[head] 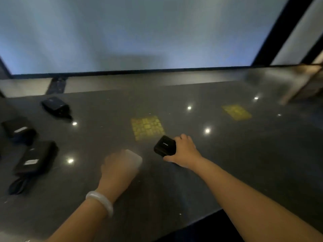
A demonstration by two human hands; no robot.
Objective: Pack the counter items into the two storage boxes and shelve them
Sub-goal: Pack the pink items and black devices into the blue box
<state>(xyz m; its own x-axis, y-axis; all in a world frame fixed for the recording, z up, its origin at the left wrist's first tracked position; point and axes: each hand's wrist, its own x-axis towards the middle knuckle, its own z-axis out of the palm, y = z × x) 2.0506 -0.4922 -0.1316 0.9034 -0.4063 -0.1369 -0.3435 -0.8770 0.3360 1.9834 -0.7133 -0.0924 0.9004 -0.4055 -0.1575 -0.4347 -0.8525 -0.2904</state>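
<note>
At the middle of a dark, polished stone worktop (244,163), we see the right hand (185,151) gripping a small black charger block (165,147). Its fingers curl over the block's far side and its thumb lies along the near one. The block sits low over the surface, though we cannot tell whether it touches. Just beside it, toward the left, the left hand (120,166) is blurred. A pale shape shows at its knuckles, and we cannot tell whether the hand holds anything or how its fingers lie. A white bangle (99,200) circles that wrist.

The stone is glossy enough to mirror small bright light spots (207,131) scattered across it. Two yellowish patterned patches (147,127) show on it, one just beyond the block and the other further right. Along the left side lie more dark items, well apart from the hands: a black box (54,106) toward the back, a black pouch (19,131) nearer the edge, and a black case (35,158) with a white label. A dark cable (19,185) is bunched at the case's near end.

Behind the worktop a wide pale panel (139,32) glows blue-white and fills most of the far wall. A dark frame (272,32) borders it, slanting up on the right. At the far right corner something brownish is too blurred for us to identify.
</note>
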